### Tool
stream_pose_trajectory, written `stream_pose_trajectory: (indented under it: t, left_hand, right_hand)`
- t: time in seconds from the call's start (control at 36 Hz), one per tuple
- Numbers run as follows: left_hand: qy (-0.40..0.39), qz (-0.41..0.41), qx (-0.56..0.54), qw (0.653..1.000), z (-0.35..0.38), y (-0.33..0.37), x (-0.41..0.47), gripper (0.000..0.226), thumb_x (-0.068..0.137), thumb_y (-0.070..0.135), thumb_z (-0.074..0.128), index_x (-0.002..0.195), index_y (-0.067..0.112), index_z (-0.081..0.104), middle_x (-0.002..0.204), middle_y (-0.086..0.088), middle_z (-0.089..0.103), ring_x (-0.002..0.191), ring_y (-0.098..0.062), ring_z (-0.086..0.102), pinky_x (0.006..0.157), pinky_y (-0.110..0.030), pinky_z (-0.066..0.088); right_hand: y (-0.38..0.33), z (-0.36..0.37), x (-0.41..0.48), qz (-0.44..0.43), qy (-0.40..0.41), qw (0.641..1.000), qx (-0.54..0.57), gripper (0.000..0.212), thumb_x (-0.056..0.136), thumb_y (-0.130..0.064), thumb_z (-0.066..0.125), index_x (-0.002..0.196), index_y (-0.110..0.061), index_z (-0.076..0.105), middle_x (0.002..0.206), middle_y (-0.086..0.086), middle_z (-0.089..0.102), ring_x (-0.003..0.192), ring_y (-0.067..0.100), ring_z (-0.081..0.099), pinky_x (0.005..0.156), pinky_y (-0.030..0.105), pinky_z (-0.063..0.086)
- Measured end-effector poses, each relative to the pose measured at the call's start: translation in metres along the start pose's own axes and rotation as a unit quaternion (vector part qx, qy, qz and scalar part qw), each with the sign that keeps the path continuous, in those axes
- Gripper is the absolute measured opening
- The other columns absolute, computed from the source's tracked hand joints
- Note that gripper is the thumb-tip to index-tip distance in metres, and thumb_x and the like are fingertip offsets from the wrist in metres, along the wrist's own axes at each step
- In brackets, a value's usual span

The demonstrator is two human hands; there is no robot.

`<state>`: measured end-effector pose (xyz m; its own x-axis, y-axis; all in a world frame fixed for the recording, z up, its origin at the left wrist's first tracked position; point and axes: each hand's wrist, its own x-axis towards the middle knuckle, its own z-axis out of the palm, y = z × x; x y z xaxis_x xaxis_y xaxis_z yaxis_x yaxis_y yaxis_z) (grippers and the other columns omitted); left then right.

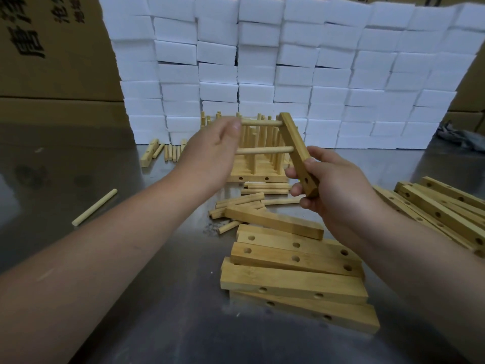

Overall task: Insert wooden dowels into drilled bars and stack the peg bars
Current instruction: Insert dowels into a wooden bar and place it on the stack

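My right hand (328, 187) grips the lower end of a drilled wooden bar (295, 148), held up and tilted. Two dowels stick out of the bar to the left: an upper dowel (262, 123) and a lower dowel (262, 150). My left hand (210, 151) is at the free ends of these dowels, fingers fairly straight, the fingertips on the tip of the upper one. Behind them stands a stack of finished peg bars (258, 164) with upright pegs. Loose dowels (241, 203) lie below it, and empty drilled bars (296, 261) lie in a heap nearer me.
More drilled bars (443, 214) are piled at the right. A single dowel (94, 207) lies at the left on the metal table (131, 298). A short bar and a few dowels (162, 152) rest by the wall of white foam blocks (288, 74). Cardboard boxes (52, 53) stand behind.
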<state>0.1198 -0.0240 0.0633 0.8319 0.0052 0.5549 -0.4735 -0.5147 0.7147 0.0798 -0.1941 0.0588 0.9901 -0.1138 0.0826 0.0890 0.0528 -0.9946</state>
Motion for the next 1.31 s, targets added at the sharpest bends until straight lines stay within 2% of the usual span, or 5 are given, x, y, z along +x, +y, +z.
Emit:
stream_pose_trajectory:
  t: [0.17,0.61,0.81,1.11,1.31]
  left_hand:
    - [-0.044,-0.1,0.101,0.989,0.005,-0.022,0.005,0.026,0.093,0.028,0.043,0.077,0.025,0.063,0.071,0.016,0.057,0.048,0.001,0.049,0.046,-0.019,0.035]
    - [-0.212,-0.115,0.3,0.923,0.014,-0.05,-0.003,0.018,0.089,0.031,0.057,0.102,0.028,0.069,0.104,0.006,0.065,0.089,-0.012,0.055,0.074,-0.026,0.041]
    - [-0.023,-0.043,0.039,0.998,0.004,-0.012,0.003,0.033,0.09,0.038,0.053,0.121,0.027,0.056,0.096,0.02,0.054,0.084,0.002,0.053,0.066,-0.015,0.036]
    - [-0.065,-0.165,-0.284,0.942,0.012,0.025,-0.009,0.014,0.091,0.016,0.056,0.08,0.019,0.065,0.065,0.009,0.065,0.055,-0.006,0.059,0.058,-0.021,0.049]
    - [0.085,-0.088,-0.279,0.952,0.007,0.032,-0.005,0.021,0.097,0.025,0.044,0.083,0.028,0.059,0.073,0.015,0.066,0.071,-0.004,0.067,0.059,-0.02,0.05]
  right_hand:
    - [-0.001,-0.006,0.013,0.06,0.062,0.992,0.091,0.036,0.099,-0.01,0.034,0.135,-0.012,0.041,0.076,0.006,0.062,0.037,0.009,0.053,0.036,0.015,0.037]
    - [0.001,-0.004,0.01,0.115,0.062,0.979,0.154,0.022,0.099,-0.014,0.034,0.092,-0.009,0.054,0.067,0.009,0.072,0.048,0.013,0.064,0.041,0.02,0.048]
    - [0.002,0.0,0.009,0.104,0.045,0.987,0.118,0.023,0.101,-0.015,0.032,0.108,-0.01,0.053,0.074,0.007,0.065,0.047,0.01,0.06,0.039,0.017,0.045]
    - [0.006,0.013,-0.002,0.089,-0.027,0.991,0.094,0.039,0.101,-0.012,0.032,0.139,-0.009,0.038,0.073,0.008,0.065,0.044,0.01,0.06,0.041,0.02,0.049]
    - [0.005,0.012,-0.001,0.081,-0.002,0.99,0.117,0.037,0.101,-0.01,0.033,0.136,-0.006,0.04,0.075,0.008,0.061,0.041,0.009,0.059,0.04,0.019,0.048]
